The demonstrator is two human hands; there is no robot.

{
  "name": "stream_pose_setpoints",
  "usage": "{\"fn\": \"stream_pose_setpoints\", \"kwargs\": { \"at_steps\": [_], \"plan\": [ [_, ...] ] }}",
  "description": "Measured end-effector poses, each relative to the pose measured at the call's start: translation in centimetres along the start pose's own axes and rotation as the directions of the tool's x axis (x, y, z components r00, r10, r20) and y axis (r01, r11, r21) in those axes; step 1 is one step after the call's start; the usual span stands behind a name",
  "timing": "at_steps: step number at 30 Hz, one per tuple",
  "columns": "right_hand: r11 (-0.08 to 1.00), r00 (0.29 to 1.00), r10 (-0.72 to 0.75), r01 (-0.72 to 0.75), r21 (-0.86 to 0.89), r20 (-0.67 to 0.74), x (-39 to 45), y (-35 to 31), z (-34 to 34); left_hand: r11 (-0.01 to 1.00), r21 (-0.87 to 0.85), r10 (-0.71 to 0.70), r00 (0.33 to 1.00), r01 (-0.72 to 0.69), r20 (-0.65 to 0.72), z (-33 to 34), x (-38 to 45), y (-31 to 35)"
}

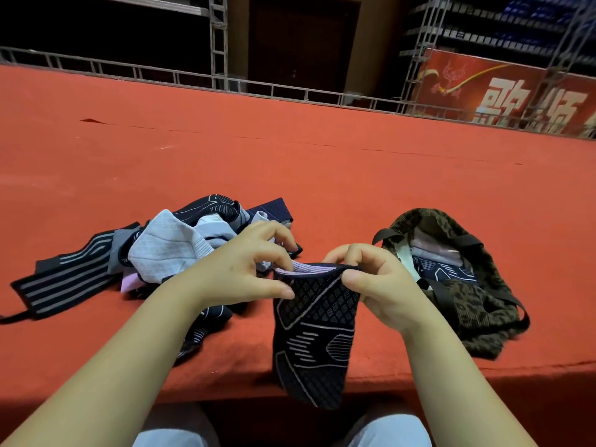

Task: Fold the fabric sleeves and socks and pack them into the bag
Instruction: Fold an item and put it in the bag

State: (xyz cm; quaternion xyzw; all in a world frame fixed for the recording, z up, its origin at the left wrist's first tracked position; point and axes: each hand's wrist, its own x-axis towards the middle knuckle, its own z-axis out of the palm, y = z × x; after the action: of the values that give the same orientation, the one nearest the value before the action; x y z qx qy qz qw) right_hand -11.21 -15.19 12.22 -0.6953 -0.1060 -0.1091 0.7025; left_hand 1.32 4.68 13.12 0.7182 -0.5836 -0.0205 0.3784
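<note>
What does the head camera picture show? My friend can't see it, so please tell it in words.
Two hands, left hand and right hand, pinch the top edge of a dark patterned sleeve hanging over a red table. A pile of fabrics lies left; an open leopard-print bag sits right.

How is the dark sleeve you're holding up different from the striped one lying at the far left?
The held sleeve hangs from both hands, left hand and right hand; the striped sleeve lies flat on the red surface. The held one has a diamond mesh pattern, the other straight grey stripes. Both are dark knit.

Matt knit sleeve [314, 324], napped red felt surface [290, 150], metal truss [219, 40]
</note>
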Motion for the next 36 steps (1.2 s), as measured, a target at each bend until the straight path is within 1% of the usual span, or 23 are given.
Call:
{"fn": "stream_pose_setpoints", "kwargs": {
  "at_steps": [1,2,3,5,6,7,9,11,13,14,16,18,20,23,25,27,29,31,32,34,36],
  "plan": [
    [1.000,1.000,0.002,-0.002,0.020,-0.004,-0.1,-0.1,-0.2,1.000,-0.005,-0.016,1.000,0.016,0.004,0.0,0.0,-0.1],
    [1.000,1.000,0.015,-0.015,0.000,-0.009,-0.2,-0.1,-0.4,0.999,-0.019,-0.034,0.999,0.034,0.007,0.1,0.0,-0.1],
    [0.997,0.999,0.040,-0.041,-0.071,-0.016,-0.3,-0.1,-0.8,0.998,-0.036,-0.045,0.999,0.045,0.010,0.1,0.1,-0.2],
    [0.952,0.993,0.118,-0.120,-0.283,-0.025,-0.5,0.1,-1.6,0.998,-0.041,-0.044,0.999,0.044,0.015,0.2,0.1,-0.7],
    [0.919,0.987,0.156,-0.158,-0.362,-0.034,-0.6,0.3,-1.9,0.999,-0.031,-0.043,0.999,0.043,0.016,0.2,0.2,-0.9],
    [0.899,0.983,0.175,-0.180,-0.399,-0.051,-0.6,0.4,-2.1,0.999,-0.026,-0.037,0.999,0.037,0.015,0.3,0.3,-1.0],
    [0.915,0.984,0.144,-0.173,-0.365,-0.107,-0.7,0.7,-1.9,0.996,-0.089,-0.019,0.999,0.022,0.027,0.7,0.4,-0.7],
    [0.962,0.980,0.100,-0.140,-0.235,-0.175,-0.6,0.8,-1.3,0.963,-0.268,-0.014,0.998,0.029,0.058,1.2,0.6,-0.1],
    [0.983,0.980,0.081,-0.109,-0.147,-0.182,-0.4,1.0,-0.8,0.882,-0.456,-0.072,0.991,0.118,0.117,1.7,0.9,0.5],
    [0.987,0.983,0.070,-0.093,-0.128,-0.170,-0.4,1.1,-0.7,0.849,-0.496,-0.130,0.982,0.183,0.139,2.0,1.0,0.6],
    [0.991,0.988,0.051,-0.069,-0.117,-0.147,-0.4,1.1,-0.6,0.815,-0.499,-0.270,0.955,0.295,0.122,2.2,1.2,0.5],
    [0.989,0.986,0.044,-0.066,-0.133,-0.159,-0.4,1.1,-0.8,0.779,-0.511,-0.351,0.928,0.363,0.124,2.1,1.3,0.3],
    [0.988,0.981,0.047,-0.074,-0.138,-0.191,-0.3,1.3,-0.8,0.744,-0.516,-0.368,0.905,0.425,0.214,1.8,1.2,0.3],
    [0.989,0.980,0.053,-0.078,-0.123,-0.192,-0.3,1.5,-0.7,0.669,-0.556,-0.323,0.867,0.493,0.380,1.8,1.2,0.6],
    [0.988,0.983,0.052,-0.077,-0.137,-0.174,-0.3,1.5,-0.6,0.615,-0.606,-0.308,0.862,0.504,0.403,1.7,1.3,0.7],
    [0.985,0.987,0.061,-0.084,-0.152,-0.148,-0.4,1.6,-0.7,0.605,-0.625,-0.361,0.869,0.494,0.338,1.4,1.4,0.6],
    [0.981,0.990,0.079,-0.098,-0.166,-0.115,-0.4,1.7,-0.8,0.666,-0.583,-0.431,0.878,0.466,0.209,1.4,1.5,0.3],
    [0.982,0.989,0.099,-0.115,-0.152,-0.111,-0.4,1.9,-0.4,0.744,-0.511,-0.462,0.884,0.430,0.071,1.6,1.6,0.2],
    [0.986,0.985,0.108,-0.123,-0.111,-0.136,-0.4,2.0,-0.2,0.764,-0.508,-0.452,0.892,0.399,0.020,1.9,1.5,0.3],
    [0.989,0.967,0.145,-0.143,0.026,-0.210,-0.3,2.1,0.0,0.779,-0.557,-0.377,0.925,0.289,-0.046,2.4,1.2,0.4],
    [0.973,0.953,0.189,-0.148,0.178,-0.236,-0.3,2.3,0.0,0.780,-0.593,-0.268,0.963,0.199,-0.029,2.6,0.6,0.4]
  ]
}}
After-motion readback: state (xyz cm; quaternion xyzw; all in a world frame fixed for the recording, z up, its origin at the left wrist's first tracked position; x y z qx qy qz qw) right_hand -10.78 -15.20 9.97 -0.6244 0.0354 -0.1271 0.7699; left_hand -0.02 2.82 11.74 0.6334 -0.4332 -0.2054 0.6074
